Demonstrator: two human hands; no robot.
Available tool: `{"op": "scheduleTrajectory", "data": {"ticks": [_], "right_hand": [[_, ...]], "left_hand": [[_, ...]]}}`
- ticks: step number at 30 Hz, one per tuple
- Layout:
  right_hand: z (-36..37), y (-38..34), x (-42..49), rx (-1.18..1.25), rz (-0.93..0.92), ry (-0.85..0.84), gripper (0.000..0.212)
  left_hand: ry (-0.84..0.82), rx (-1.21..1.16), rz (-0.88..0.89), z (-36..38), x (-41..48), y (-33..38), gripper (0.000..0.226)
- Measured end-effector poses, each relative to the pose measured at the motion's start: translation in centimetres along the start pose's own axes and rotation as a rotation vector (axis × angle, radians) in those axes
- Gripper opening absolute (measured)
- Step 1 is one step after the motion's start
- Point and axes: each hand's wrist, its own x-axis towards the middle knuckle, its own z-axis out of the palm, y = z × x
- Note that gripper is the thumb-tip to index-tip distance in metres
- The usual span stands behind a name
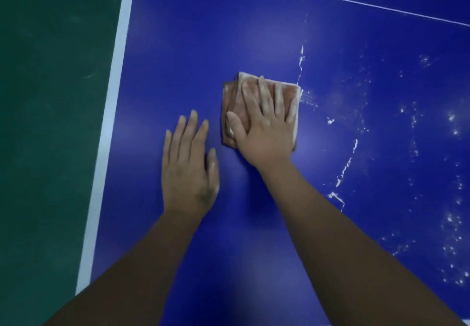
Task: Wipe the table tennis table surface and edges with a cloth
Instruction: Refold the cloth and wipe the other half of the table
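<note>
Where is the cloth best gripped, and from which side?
Pinch the cloth at its left edge, coming from the left. It lies folded flat on the table, with the right hand pressing flat over its middle and right part. The stacked layers show bare on the left, and white powder lies against the right edge.

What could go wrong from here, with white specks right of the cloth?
1. The cloth, pressed flat by the right hand, already looks dusted; it may smear the white residue instead of lifting it.
2. The left hand, whitish at the thumb, rests on the table and may re-mark it.
</note>
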Motion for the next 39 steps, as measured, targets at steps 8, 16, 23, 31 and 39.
{"op": "scheduleTrajectory", "data": {"ticks": [8, 16, 23, 31, 39], "right_hand": [[-2.4, 11.4, -1.2, -0.048, 0.302, -0.106, 0.075], [-0.5, 4.1, 1.6, 0.007, -0.048, 0.028, 0.069], [-0.3, 6.7, 9.0, -0.033, 0.012, -0.017, 0.071], [-1.4, 10.6, 7.9, -0.056, 0.181, -0.088, 0.073], [0.6, 4.8, 17.7, -0.026, -0.085, -0.023, 0.071]], "left_hand": [[-0.072, 0.277, -0.157, 3.9, 4.8, 2.2, 0.069], [0.066, 0.265, -0.117, 5.2, 4.6, 1.0, 0.066], [0.066, 0.238, -0.12, 5.4, 4.7, 1.0, 0.067], [0.041, 0.205, -0.123, 5.6, 4.7, 0.9, 0.068], [0.068, 0.209, -0.108, 5.7, 4.8, 0.9, 0.067]]}}
